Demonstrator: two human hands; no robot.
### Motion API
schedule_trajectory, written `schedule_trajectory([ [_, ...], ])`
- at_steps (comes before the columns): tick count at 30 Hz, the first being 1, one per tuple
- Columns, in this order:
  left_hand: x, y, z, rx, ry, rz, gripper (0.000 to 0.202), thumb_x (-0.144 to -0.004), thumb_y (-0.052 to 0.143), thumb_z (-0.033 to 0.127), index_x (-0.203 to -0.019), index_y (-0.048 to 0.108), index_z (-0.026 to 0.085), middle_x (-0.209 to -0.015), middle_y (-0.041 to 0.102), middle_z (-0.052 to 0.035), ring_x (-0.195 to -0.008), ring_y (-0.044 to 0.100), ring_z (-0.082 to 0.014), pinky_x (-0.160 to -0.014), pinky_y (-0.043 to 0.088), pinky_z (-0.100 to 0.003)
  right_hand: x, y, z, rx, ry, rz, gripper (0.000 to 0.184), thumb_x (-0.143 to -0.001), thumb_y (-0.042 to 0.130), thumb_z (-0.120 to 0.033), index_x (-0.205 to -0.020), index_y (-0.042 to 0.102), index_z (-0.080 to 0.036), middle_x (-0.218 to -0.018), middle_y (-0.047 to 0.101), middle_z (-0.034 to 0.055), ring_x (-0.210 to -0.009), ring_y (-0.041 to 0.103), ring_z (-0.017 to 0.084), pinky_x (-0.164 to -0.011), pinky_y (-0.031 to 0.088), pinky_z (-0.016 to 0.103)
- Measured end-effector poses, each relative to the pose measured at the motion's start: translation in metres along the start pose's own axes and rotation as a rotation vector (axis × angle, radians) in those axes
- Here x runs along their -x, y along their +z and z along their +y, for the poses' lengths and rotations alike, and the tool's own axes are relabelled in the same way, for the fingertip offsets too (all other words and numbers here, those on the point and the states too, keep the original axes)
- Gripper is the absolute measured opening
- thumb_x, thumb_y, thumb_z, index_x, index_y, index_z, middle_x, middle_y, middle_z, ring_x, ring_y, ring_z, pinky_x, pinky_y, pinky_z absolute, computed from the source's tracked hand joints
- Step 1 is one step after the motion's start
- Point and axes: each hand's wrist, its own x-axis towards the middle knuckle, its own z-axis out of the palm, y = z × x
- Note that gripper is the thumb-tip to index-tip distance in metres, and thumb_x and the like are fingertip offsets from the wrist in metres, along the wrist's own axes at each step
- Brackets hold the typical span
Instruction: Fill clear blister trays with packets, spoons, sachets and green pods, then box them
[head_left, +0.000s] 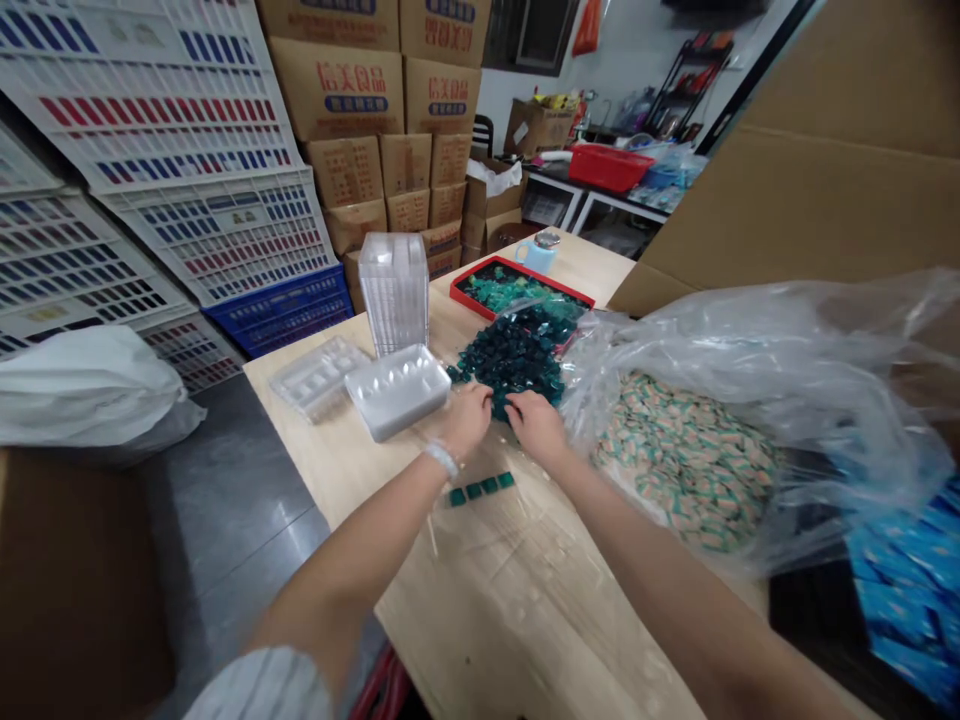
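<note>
A heap of glossy dark green wrapped-looking pieces (pixel 510 350) lies on the wooden table. At its near edge are both of my hands, close together. My left hand (pixel 466 418) has its fingers bent and pressed together at the pile; what they hold, if anything, is hidden. My right hand (pixel 536 424) is likewise curled, thumb and fingertips closed at the pile's edge, their contents too small to make out. Nearer to me, a short row of several green square pieces (pixel 481 488) lies between my forearms. Left of my left hand stands a white plastic tray (pixel 397 390) with moulded compartments.
Stacked clear trays (pixel 395 290) and another clear tray (pixel 319 378) stand at left. Behind the heap is a red-rimmed tray (pixel 487 285) of green bits, with a blue mug (pixel 538 252) beyond. At right, a plastic bag (pixel 686 460) holds small packets. Crates (pixel 225 240) and cartons line the back.
</note>
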Motion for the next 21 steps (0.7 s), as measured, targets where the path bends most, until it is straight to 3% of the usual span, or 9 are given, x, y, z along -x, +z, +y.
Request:
schedule_trajectory([
  [2, -0.031, 0.017, -0.003, 0.038, -0.081, 0.036, 0.020, -0.070, 0.050, 0.005, -0.084, 0.062, 0.012, -0.095, 0.054, -0.0122, -0.099, 0.048, -0.0234, -0.092, 0.032, -0.038, -0.010, 0.002, 0.004, 0.117, -0.001, -0.059, 0.023, -0.080, 0.045, -0.019, -0.097, 0.061, -0.018, -0.092, 0.057, 0.0101, -0.087, 0.049, 0.022, -0.071, 0.036, 0.033],
  [5, -0.048, 0.029, -0.013, 0.119, -0.148, 0.034, 0.015, -0.065, 0.055, 0.004, -0.075, 0.063, 0.011, -0.086, 0.056, -0.0113, -0.096, 0.050, -0.0247, -0.091, 0.032, -0.039, -0.006, 0.006, 0.008, 0.189, 0.010, -0.051, 0.022, -0.078, 0.047, -0.017, -0.093, 0.062, -0.019, -0.089, 0.056, 0.0108, -0.087, 0.048, 0.024, -0.071, 0.035, 0.035],
  [8, -0.042, 0.025, -0.018, 0.258, -0.202, 0.014, 0.018, -0.068, 0.054, 0.009, -0.084, 0.063, 0.014, -0.081, 0.058, -0.0071, -0.089, 0.052, -0.0201, -0.086, 0.037, -0.034, 0.002, 0.009, 0.011, 0.050, 0.063, 0.046, 0.025, -0.080, 0.045, -0.019, -0.100, 0.060, -0.018, -0.090, 0.056, 0.0108, -0.087, 0.048, 0.024, -0.073, 0.036, 0.036],
  [11, -0.029, 0.017, -0.013, 0.440, -0.269, -0.052, 0.022, -0.075, 0.048, 0.015, -0.093, 0.060, 0.014, -0.080, 0.059, -0.0050, -0.072, 0.055, -0.0140, -0.071, 0.044, -0.029, 0.003, 0.009, 0.009, -0.293, 0.026, 0.138, 0.027, -0.082, 0.041, -0.019, -0.104, 0.056, -0.016, -0.092, 0.056, 0.0092, -0.085, 0.050, 0.020, -0.075, 0.040, 0.033],
  [14, -0.017, 0.011, -0.002, 0.596, -0.309, -0.137, 0.018, -0.077, 0.047, 0.019, -0.086, 0.061, 0.012, -0.071, 0.059, -0.0033, -0.057, 0.052, -0.0089, -0.059, 0.045, -0.024, 0.000, 0.006, 0.003, -0.560, -0.018, 0.175, 0.028, -0.080, 0.041, -0.017, -0.105, 0.053, -0.017, -0.093, 0.054, 0.0074, -0.082, 0.052, 0.017, -0.073, 0.044, 0.030],
  [18, -0.007, 0.004, 0.009, 0.895, -0.421, -0.246, 0.014, -0.069, 0.060, 0.024, -0.071, 0.061, 0.011, -0.060, 0.055, 0.0001, -0.047, 0.045, -0.0052, -0.047, 0.036, -0.018, 0.004, -0.006, -0.002, -0.604, -0.081, 0.113, 0.029, -0.079, 0.041, -0.015, -0.105, 0.052, -0.020, -0.094, 0.054, 0.0063, -0.082, 0.052, 0.016, -0.074, 0.044, 0.030],
  [21, -0.001, 0.000, 0.012, 1.002, -0.481, -0.301, 0.015, -0.065, 0.065, 0.024, -0.070, 0.062, 0.010, -0.057, 0.054, 0.0010, -0.044, 0.043, -0.0038, -0.044, 0.032, -0.017, 0.008, -0.014, 0.002, -0.596, -0.093, 0.047, 0.029, -0.077, 0.042, -0.014, -0.103, 0.053, -0.019, -0.085, 0.054, 0.0043, -0.074, 0.052, 0.015, -0.069, 0.044, 0.029],
])
